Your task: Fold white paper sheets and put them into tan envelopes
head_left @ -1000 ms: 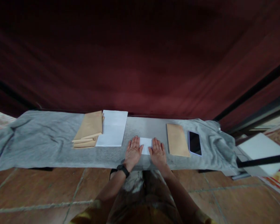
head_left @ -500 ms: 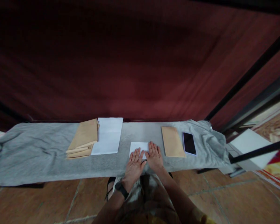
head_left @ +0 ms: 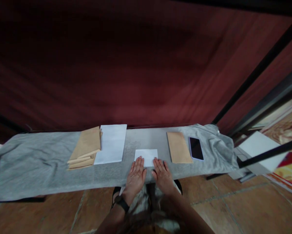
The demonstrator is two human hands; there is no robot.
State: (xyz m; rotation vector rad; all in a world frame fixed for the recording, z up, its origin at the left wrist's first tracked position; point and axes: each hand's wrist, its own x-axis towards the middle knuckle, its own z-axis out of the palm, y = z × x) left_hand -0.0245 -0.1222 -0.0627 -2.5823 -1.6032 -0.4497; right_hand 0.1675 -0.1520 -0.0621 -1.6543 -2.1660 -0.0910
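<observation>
A small folded-looking sheet of white paper [head_left: 146,156] lies flat near the front edge of the cloth-covered table. My left hand [head_left: 136,175] rests flat with fingers stretched out, its fingertips on the paper's lower left corner. At the lower right corner, the fingertips of my right hand [head_left: 162,173] touch the paper, that hand also flat. Neither hand grips anything. To the right lies a single brown envelope [head_left: 179,148], apart from my right hand. Larger white sheets [head_left: 111,143] lie to the left, partly under a stack of brown envelopes [head_left: 87,143].
A phone [head_left: 196,148] lies right of the single envelope. Wrinkled grey cloth [head_left: 38,162] covers the long narrow table. Behind it hangs a dark red curtain [head_left: 141,81]. A black metal bar [head_left: 258,70] slants at the right, near a white board [head_left: 260,148].
My hands have moved apart and back towards me, the left to the lower left corner and the right to the lower right, uncovering more of the white paper. The view has shifted slightly.
</observation>
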